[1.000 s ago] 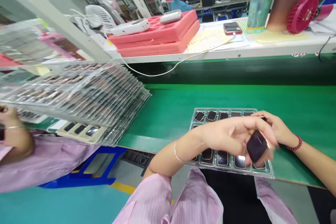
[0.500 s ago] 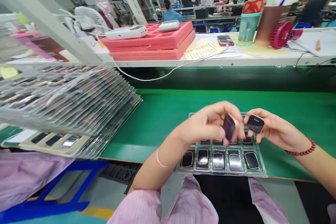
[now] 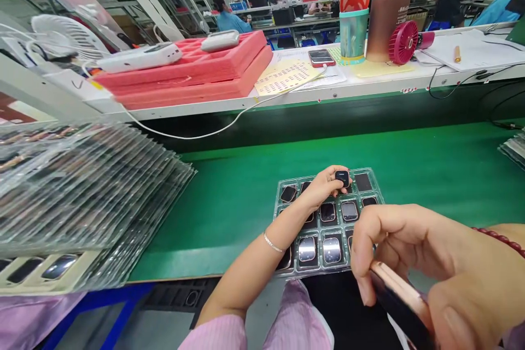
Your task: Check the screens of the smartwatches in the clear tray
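My left hand (image 3: 324, 187) reaches over the back row of a clear plastic tray (image 3: 315, 274). Its fingers pinch a small square smartwatch body (image 3: 342, 175), dark face up. I cannot tell whether that watch body touches the tray. Close to the camera, at the lower right, my right hand (image 3: 438, 251) grips another watch body (image 3: 404, 303) by its edges. This one is tilted, showing a rose-gold side and a dark face. Several similar watch bodies lie in the tray's compartments, such as the one in the front row (image 3: 332, 250). My hands cover some of the compartments.
A tall stack of loaded clear trays (image 3: 94, 191) stands at the left on the green mat (image 3: 229, 197). Behind, a white shelf (image 3: 287, 99) carries red foam trays (image 3: 192, 74), a phone (image 3: 321, 58), a teal cup (image 3: 353, 35) and a small fan (image 3: 404, 44). A white cable (image 3: 197, 137) droops from it.
My right hand has come up close to the camera with a watch body. My left hand has moved out over the tray's back row, holding a watch body. The view has swung right.
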`<state>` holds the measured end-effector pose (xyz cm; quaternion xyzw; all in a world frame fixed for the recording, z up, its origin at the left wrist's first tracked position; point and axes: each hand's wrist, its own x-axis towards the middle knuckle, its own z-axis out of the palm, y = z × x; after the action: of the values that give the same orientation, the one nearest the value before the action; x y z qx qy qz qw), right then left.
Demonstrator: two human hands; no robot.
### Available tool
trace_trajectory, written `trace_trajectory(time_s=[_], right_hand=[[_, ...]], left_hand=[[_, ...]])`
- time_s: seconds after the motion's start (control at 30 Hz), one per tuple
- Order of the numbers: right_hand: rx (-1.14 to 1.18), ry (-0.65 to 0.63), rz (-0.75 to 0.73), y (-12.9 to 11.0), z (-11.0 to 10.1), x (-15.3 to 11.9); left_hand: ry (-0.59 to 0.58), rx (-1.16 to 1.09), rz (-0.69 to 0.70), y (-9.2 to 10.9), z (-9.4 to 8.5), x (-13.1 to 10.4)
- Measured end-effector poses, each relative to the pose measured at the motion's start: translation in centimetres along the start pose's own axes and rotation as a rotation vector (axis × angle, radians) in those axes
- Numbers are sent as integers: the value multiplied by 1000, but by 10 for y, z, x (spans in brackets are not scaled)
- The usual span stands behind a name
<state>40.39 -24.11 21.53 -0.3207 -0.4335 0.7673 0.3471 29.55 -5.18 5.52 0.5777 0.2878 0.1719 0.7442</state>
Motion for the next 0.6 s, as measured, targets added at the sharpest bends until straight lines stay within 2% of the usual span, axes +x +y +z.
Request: trace_trajectory(time_s=[0.1, 0.2, 0.33, 0.43, 0.5, 0.6], right_hand=[[84, -17, -81, 8, -12, 5], [49, 38, -209, 15, -43, 15], [-127, 322, -302, 30, -106, 31], [-295, 534, -306, 52, -149, 41], [-346, 589, -294, 66, -166, 45], [-368, 598, -289, 78, -177, 45]], left_hand=[[-6, -31, 14, 1, -2, -1], [27, -30, 62, 1, -2, -2], [90, 30, 134, 1, -2, -2], [73, 17, 136, 0, -3, -1], [49, 20, 144, 0, -3, -1], [9, 38, 172, -1, -2, -2]])
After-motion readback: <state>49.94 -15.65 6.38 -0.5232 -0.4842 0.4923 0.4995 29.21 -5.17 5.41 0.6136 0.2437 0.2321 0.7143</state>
